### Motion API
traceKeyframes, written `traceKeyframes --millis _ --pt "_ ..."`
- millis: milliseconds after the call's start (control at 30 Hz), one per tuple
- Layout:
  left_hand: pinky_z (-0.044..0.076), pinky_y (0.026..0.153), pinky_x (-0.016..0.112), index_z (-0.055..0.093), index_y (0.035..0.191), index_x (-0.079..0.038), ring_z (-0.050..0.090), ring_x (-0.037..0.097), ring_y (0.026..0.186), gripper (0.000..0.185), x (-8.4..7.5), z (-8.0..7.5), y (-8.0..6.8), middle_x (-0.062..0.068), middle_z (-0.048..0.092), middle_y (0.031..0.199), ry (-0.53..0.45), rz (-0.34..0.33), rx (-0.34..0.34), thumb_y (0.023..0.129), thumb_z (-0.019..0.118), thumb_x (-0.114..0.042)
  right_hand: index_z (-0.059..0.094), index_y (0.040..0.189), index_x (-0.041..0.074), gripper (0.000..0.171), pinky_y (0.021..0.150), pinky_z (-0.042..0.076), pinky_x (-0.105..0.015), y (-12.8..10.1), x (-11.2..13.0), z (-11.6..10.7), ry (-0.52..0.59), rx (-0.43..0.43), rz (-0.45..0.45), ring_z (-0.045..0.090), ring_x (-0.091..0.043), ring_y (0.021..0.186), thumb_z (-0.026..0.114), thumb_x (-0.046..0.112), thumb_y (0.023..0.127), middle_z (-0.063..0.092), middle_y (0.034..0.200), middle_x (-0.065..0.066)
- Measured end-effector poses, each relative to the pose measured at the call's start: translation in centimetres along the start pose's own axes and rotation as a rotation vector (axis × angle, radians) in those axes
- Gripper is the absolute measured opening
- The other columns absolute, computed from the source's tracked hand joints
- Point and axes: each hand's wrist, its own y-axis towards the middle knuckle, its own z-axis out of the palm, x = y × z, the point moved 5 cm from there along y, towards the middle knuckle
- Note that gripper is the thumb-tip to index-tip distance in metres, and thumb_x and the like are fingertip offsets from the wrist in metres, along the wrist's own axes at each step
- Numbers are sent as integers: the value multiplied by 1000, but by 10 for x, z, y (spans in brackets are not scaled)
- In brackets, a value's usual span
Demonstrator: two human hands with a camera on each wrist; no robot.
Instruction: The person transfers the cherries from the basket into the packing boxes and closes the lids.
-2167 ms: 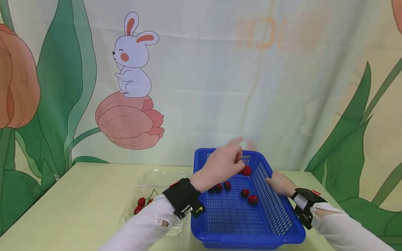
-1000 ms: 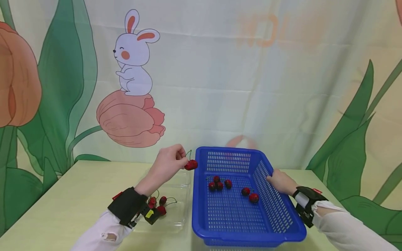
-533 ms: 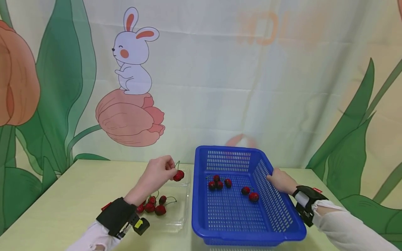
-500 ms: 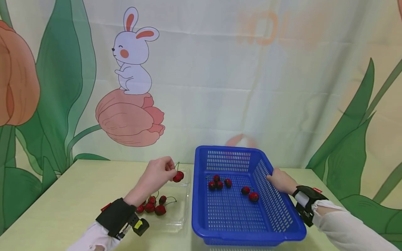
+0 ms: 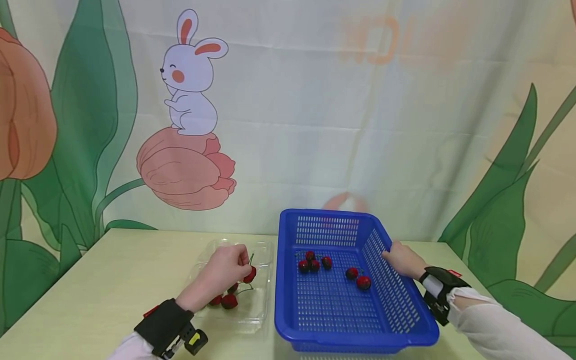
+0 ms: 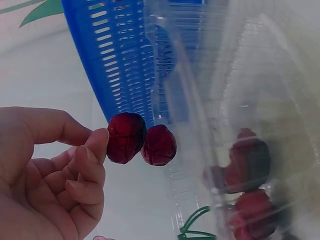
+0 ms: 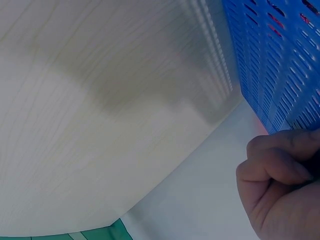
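left hand [image 5: 227, 270], lower left of centre, pinches a red cherry [image 5: 250, 274] over the clear tray [image 5: 263, 310]. right hand [image 5: 402, 260] curls on the blue basket [image 5: 355, 332] rim at lower right.

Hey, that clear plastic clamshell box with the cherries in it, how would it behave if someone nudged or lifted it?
The clear plastic clamshell box looks thin-walled, so it would probably flex and slide easily when pushed. The round red cherries inside would likely roll if it tilts. Its hinged lid lies open, so it might flop when lifted.
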Motion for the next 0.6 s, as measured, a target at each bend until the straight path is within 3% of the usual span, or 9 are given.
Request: traceKeyframes --millis 600 --pt "30 32 23 40 59 -10 39 10 35 12 18 21 -4 0 42 48 152 4 97 63 50 -13 38 86 -1 22 40 33 -26 0 0 0 4 -5 -7 42 -14 46 32 17 75 42 59 -6"
